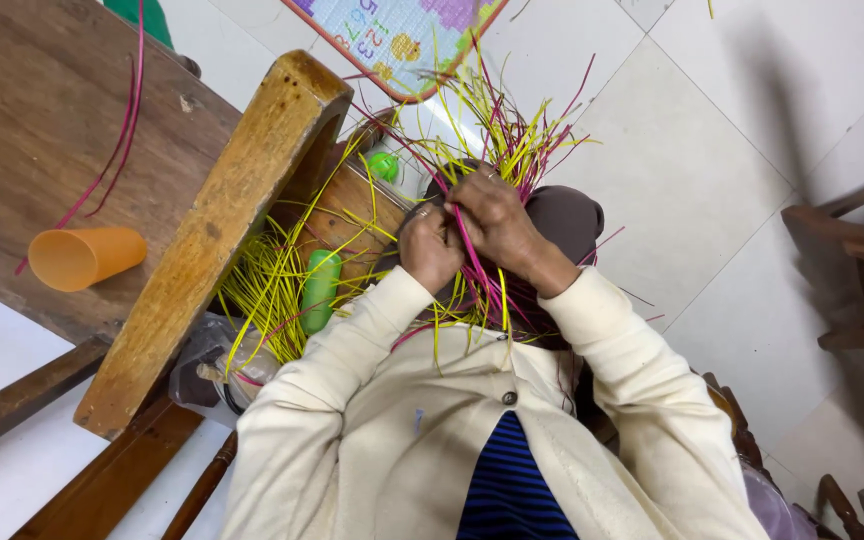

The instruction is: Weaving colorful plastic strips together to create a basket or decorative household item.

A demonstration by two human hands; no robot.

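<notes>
Both hands work at the centre of the view, over a dark brown cushion-like form on the person's lap. The left hand is curled into a loose fist, its fingers closed around a gathered bunch of yellow and magenta strips, with a ring showing on 1 finger. The right hand sits just beside it at 3 o'clock, touching it, fingers bent and pressed down on the same strips; a magenta strip runs under its knuckles toward 6 o'clock. The free ends of the strips fan out from the hands toward 12 and 1 o'clock, and shorter ends hang down toward 6 o'clock over the cream cardigan.

At 9 o'clock from the hands, a loose heap of yellow strips lies around a green cylindrical bottle. A thick wooden beam slants between that heap and a wooden table, which carries an orange plastic cup lying on its side and 2 long magenta strands. A small green ball-like object sits at 11 o'clock from the hands. A colourful play mat lies at 12 o'clock on the white tiled floor.
</notes>
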